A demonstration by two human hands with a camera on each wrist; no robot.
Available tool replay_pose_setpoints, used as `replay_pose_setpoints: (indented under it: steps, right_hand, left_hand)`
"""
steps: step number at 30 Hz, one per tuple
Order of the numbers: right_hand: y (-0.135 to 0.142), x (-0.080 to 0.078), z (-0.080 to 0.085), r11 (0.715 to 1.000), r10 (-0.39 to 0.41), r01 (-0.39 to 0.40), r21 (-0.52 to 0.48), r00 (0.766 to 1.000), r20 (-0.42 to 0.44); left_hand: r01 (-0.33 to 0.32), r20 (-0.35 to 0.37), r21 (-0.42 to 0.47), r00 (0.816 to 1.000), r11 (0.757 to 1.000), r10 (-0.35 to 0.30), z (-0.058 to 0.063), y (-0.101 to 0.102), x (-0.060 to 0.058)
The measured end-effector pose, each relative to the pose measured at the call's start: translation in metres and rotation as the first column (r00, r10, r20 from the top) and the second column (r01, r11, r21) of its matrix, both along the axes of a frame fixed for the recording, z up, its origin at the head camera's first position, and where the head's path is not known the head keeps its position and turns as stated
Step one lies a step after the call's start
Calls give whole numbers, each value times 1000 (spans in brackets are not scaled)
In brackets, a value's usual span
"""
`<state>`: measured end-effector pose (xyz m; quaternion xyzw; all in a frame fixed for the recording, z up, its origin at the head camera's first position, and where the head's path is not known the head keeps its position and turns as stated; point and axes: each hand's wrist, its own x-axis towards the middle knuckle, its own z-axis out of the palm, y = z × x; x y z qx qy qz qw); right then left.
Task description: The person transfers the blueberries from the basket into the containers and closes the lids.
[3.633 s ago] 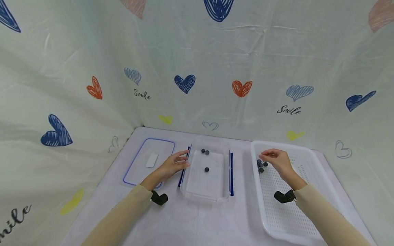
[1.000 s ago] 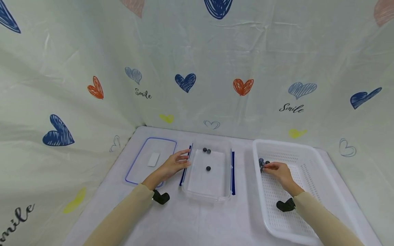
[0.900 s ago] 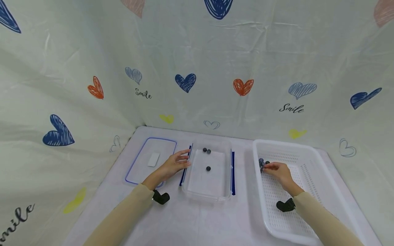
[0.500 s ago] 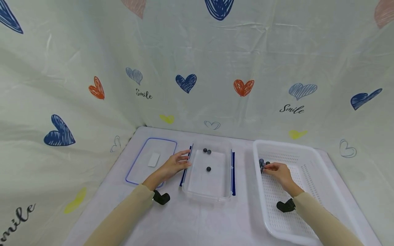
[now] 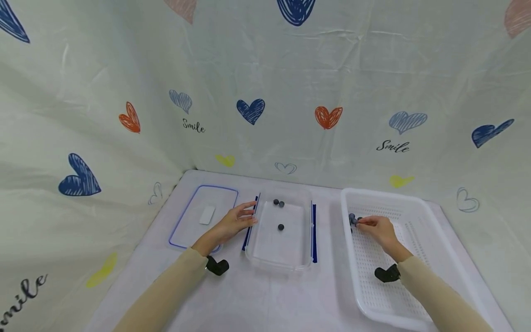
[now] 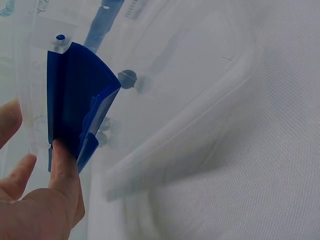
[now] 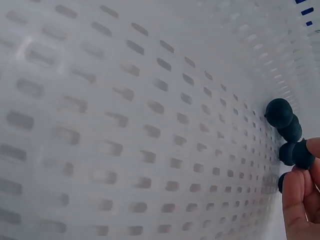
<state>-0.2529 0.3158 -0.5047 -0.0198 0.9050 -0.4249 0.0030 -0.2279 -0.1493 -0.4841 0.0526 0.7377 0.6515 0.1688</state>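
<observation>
My right hand (image 5: 379, 230) pinches a blueberry (image 7: 303, 155) between thumb and fingertips, inside the white basket (image 5: 352, 286). Several other blueberries (image 7: 279, 113) lie against the basket's left wall, close by those fingers. My left hand (image 5: 233, 225) touches the left side of a clear plastic box (image 5: 278, 266), its fingers spread. In the left wrist view, a fingertip rests against the box's blue latch flap (image 6: 75, 95), which hangs outward. Inside the box are 3 blueberries: two near the far end, and a single blueberry (image 5: 280, 227) around the middle.
A clear lid (image 5: 173, 230) with a blue rim lies on the white table left of the box. On it is a white rectangular piece (image 5: 207, 215). The box's other blue latch (image 5: 314, 233) stands out on its right. A heart-printed curtain (image 5: 290, 69) encloses the back.
My right hand has lowered into the basket, closed on a blueberry, and just now lifted slightly. My left hand keeps its place at the box. The blueberries in the box have not moved.
</observation>
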Motion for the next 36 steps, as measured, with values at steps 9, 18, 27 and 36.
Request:
replay_pose_setpoints:
  steps: [9,18,27,36]
  right_hand:
    - [4,1,15,1000,-14,14,6,1000,12]
    - [9,5,28,999,-33,34,-29,999,44]
    - [9,10,42,996,-28,29,-84,1000,10]
    - [8,15,63,993,-27,27,-113,1000,-6]
  left_hand:
    - [2,1,1,1000,1000,-2,-3,-1,-1]
    - [2,5,13,1000,1000,-2,-1,-1,0]
    - [4,7,21,1000,1000,-4,0,0,-1]
    - [7,3,22,1000,1000,-7,-3,0,-2]
